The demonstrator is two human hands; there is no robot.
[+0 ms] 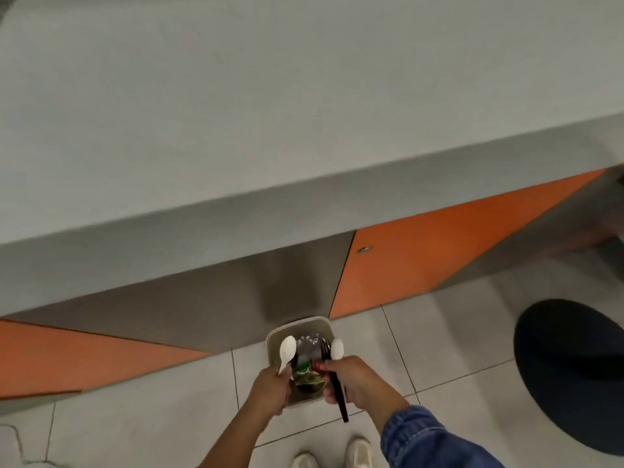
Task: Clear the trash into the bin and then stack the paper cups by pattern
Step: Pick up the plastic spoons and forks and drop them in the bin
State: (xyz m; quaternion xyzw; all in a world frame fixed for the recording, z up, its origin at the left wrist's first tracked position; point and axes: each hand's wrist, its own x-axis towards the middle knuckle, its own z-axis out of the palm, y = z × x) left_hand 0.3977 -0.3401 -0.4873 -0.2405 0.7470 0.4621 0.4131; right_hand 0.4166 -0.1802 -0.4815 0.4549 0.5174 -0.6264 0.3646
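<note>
A small cream bin [324, 324] stands on the floor tiles against the counter base, with a clear plastic liner and some green and red trash inside. Over its near rim, my left hand [268, 388] is shut on a white plastic spoon [287, 349] that points up over the bin. My right hand [359, 380] holds a second white spoon [337, 348] together with a black utensil [340, 400] whose handle sticks out toward me. No paper cups are in view.
A long grey counter top [236, 113] fills the upper view, its base panelled in orange and steel. A dark round stool seat [574, 376] is at the right. My pale shoes [358, 452] stand just behind the bin.
</note>
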